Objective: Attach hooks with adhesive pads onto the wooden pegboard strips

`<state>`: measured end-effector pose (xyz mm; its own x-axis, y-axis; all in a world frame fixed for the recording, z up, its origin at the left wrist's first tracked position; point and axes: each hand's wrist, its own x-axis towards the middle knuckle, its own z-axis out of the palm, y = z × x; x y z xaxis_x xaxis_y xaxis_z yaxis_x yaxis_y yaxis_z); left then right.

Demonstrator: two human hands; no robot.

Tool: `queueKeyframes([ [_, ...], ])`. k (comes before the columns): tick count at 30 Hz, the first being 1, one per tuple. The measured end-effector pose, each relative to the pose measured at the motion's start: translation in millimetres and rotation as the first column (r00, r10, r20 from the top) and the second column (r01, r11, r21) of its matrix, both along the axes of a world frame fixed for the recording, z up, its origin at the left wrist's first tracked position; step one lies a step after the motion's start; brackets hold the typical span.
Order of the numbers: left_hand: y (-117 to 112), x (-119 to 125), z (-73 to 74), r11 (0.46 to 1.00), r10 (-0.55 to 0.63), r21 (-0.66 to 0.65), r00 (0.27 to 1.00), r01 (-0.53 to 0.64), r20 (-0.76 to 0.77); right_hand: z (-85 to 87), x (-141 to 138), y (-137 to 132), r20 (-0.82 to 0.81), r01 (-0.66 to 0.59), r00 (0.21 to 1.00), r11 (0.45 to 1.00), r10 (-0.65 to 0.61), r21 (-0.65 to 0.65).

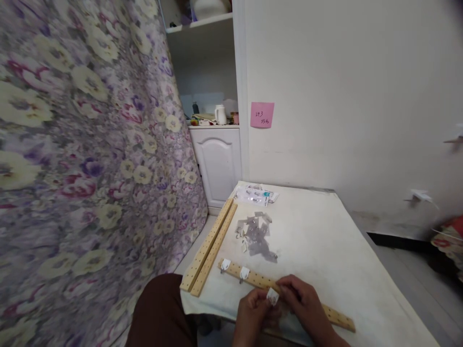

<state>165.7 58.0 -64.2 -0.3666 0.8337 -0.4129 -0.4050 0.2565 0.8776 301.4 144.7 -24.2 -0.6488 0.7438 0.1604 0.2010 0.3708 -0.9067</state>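
Observation:
A perforated wooden strip (pixel 336 315) lies across the near part of the white table (pixel 325 241), with two small white hooks (pixel 235 270) stuck on its left end. Both my hands meet over the strip's middle. My left hand (pixel 253 313) and my right hand (pixel 306 303) pinch a small white hook (pixel 272 295) between their fingertips, just above the strip. A pile of clear adhesive hooks (pixel 255 233) lies beyond the strip, mid-table.
Two more perforated wooden strips (pixel 210 248) lie side by side along the table's left edge. A packet (pixel 256 195) sits at the far edge. A floral cloth (pixel 83 159) hangs on the left. A white cabinet (pixel 217 159) and a pink note (pixel 262 114) are behind.

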Motion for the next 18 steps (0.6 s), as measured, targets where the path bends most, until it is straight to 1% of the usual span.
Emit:
queueKeyframes([
  [2,-0.4,0.0,-0.7,1.000,-0.001,0.014,1.000,0.001,0.018,-3.3,-0.9,2.1,0.052,0.014,0.999,1.000,-0.014,-0.013],
  [4,-0.8,-0.8,-2.2,0.999,-0.021,0.026,1.000,0.020,0.019,-7.4,-2.9,1.7,0.088,-0.006,0.996,1.000,0.008,-0.017],
  [8,-0.8,-2.1,-7.1,0.998,-0.063,0.032,0.997,0.062,0.033,-14.2,-7.9,-3.0,0.091,-0.030,0.995,0.999,0.032,-0.030],
  [11,-0.7,-0.5,-8.7,0.998,-0.051,0.033,0.994,0.048,0.096,-17.5,-10.3,-5.0,0.086,-0.025,0.996,0.997,0.031,-0.070],
  [14,-3.3,4.3,-1.6,1.000,-0.004,0.023,0.976,-0.001,0.217,-19.5,-11.4,-5.3,0.071,-0.025,0.997,0.992,0.034,-0.127],
  [16,-6.5,8.1,7.2,0.997,-0.002,0.069,0.956,-0.019,0.293,-20.1,-11.7,-5.0,0.064,-0.015,0.998,0.990,0.024,-0.140],
  [18,-9.5,11.0,15.5,0.993,-0.026,0.115,0.945,-0.012,0.325,-19.9,-11.8,-4.6,0.075,0.008,0.997,0.993,0.001,-0.120],
])
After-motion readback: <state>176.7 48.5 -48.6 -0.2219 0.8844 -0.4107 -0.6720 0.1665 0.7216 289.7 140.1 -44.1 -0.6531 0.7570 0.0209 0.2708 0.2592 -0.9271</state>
